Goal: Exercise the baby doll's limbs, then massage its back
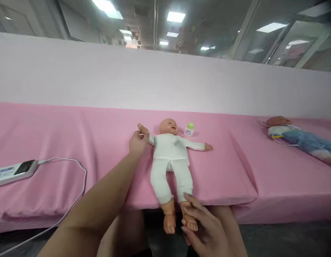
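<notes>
A baby doll (170, 148) in white top and trousers lies on its back on the pink-covered bed, its bare feet reaching past the front edge. My left hand (138, 142) is closed on the doll's arm near its hand, at the left of the head. At the bottom, my right hand (205, 225) has its fingers around the doll's foot on the right side. The doll's other arm stretches out to the right. Beside its head stands a small clear bottle (189, 130) with a green cap.
Far right on the pink bed cover (111, 125) lies another doll (301, 137) in blue clothing, with thin tubing near it. A white power strip (15, 173) and its cable (83, 178) are at the left. A white wall (154, 78) with windows rises behind.
</notes>
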Tool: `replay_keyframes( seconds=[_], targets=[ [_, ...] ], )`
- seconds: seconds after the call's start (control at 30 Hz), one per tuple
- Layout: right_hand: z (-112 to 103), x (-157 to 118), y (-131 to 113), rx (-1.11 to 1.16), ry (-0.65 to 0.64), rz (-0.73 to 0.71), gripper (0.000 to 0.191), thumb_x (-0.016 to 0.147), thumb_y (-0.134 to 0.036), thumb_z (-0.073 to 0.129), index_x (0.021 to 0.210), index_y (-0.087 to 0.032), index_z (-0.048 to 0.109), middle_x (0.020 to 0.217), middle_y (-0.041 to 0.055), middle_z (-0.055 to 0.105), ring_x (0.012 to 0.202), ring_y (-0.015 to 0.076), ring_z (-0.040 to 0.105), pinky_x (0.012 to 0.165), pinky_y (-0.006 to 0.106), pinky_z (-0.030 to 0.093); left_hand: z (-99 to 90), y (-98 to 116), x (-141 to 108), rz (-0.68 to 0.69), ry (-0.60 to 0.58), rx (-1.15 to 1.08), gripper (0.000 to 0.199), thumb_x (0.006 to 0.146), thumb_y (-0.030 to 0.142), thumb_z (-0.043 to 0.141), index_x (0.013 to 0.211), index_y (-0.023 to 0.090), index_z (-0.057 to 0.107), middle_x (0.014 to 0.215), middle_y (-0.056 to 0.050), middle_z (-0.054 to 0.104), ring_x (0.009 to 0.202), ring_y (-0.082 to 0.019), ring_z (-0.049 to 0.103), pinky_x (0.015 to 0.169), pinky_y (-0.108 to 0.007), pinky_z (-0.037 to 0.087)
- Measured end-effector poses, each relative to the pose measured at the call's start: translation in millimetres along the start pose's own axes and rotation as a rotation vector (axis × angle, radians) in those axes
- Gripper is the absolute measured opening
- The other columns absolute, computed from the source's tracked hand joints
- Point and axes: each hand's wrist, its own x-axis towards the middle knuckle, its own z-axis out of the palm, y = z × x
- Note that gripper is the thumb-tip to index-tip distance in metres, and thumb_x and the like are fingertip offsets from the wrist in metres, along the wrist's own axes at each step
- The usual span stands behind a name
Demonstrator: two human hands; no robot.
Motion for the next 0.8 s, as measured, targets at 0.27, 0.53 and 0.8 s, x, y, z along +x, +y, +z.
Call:
replay_keyframes(
  seconds=[0.27,0.53,0.8],
  targets=[
    [-17,40,-7,-0.002,0.103,0.1,0.038,0.088,-0.023,0.072,0.125,-0.025,0.07,0.14,0.0128,0.066,0.124,0.0313,0.067,0.102,0.044,0.061,24.9,25,-25,0.465,-0.098,0.383,0.036,0.092,0.044,0.066,0.123,0.025,0.065,0.108,-0.008,0.077,0.101,-0.029,0.071,0.086,-0.038,0.052],
    [-3,93,43,0.327,0.192,0.24,0.039,0.093,-0.03,0.071,0.132,-0.027,0.063,0.157,0.0122,0.05,0.147,0.0304,0.045,0.111,0.05,0.052,40.9,23,-38,0.863,-0.16,0.631,0.041,0.101,0.023,0.048,0.139,0.022,0.062,0.139,-0.009,0.066,0.137,-0.032,0.051,0.12,-0.052,0.029],
    [14,121,69,0.378,0.195,0.348,0.04,0.095,-0.035,0.069,0.134,-0.029,0.062,0.158,0.0071,0.049,0.148,0.0268,0.043,0.123,0.052,0.037,44.1,15,-34,0.908,-0.251,0.622,0.049,0.103,0.026,0.044,0.152,0.026,0.05,0.154,-0.011,0.052,0.149,-0.035,0.037,0.122,-0.058,0.027]
  ],
)
